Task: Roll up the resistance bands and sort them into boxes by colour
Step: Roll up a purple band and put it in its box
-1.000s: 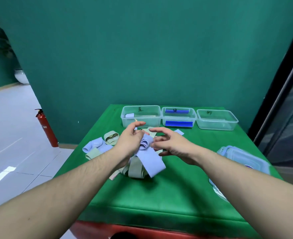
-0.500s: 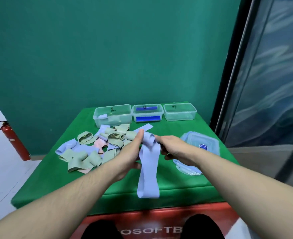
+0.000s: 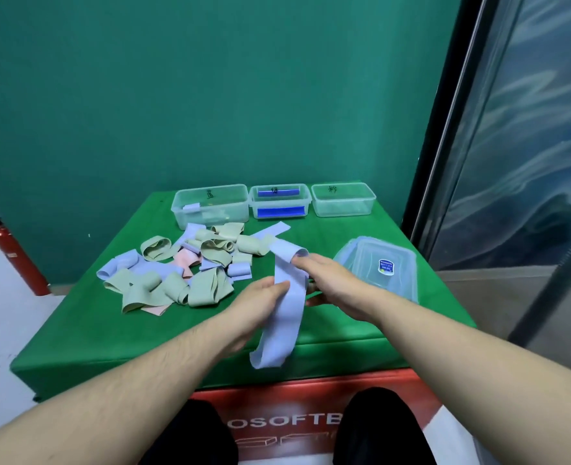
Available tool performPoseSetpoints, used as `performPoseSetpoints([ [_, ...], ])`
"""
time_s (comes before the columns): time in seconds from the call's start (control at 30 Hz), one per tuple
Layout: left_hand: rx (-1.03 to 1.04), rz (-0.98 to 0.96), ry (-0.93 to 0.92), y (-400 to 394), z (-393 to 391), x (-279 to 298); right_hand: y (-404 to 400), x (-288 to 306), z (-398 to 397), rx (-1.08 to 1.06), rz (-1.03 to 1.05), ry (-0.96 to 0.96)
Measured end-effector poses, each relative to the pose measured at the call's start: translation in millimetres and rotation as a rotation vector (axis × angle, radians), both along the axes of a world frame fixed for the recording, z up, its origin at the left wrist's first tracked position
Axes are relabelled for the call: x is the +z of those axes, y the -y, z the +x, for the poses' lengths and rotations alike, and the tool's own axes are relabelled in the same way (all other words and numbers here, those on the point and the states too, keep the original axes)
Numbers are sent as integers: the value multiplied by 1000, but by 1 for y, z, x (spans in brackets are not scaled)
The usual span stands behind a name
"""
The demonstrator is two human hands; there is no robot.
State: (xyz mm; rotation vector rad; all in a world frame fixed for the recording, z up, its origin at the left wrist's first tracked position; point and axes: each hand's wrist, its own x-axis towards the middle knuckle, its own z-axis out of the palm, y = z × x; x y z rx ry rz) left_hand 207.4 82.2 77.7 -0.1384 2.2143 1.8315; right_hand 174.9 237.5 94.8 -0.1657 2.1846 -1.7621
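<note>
- The right hand [image 3: 331, 283] pinched the blue band [image 3: 285, 307] at its rolled top end.
- The left hand [image 3: 260, 303] gripped the strip just below, at seven o'clock.
- The band hung lengthwise toward six o'clock over the table [image 3: 109, 333], above its front edge.

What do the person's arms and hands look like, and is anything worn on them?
Both forearms are bare up to the picture's edge: no sleeves show. The left hand and the right hand wear no gloves, and no rings, watch or wristband can be seen. The forearms have some fine hair.
</note>
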Motion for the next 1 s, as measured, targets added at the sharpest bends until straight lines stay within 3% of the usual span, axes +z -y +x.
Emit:
performPoseSetpoints([
  [0.13, 7, 102, 60, 0, -12, -25, 3, -31, -14, -116, -69, -19],
  [0.3, 15, 66, 92, 0, -39, -55, 7, -65, -42, -94, -152, 173],
  [0.47, 73, -105, 23, -2, -85, -74, 12, -87, -83, -214, -7, -17],
  [0.77, 132, -230, -147, -10, -181, -75, 8, -81, -177, -274, -65, -109],
  [1.0, 150, -365, -180, -2, -186, -99, -1, -106, -199, -304, 278, -38],
])
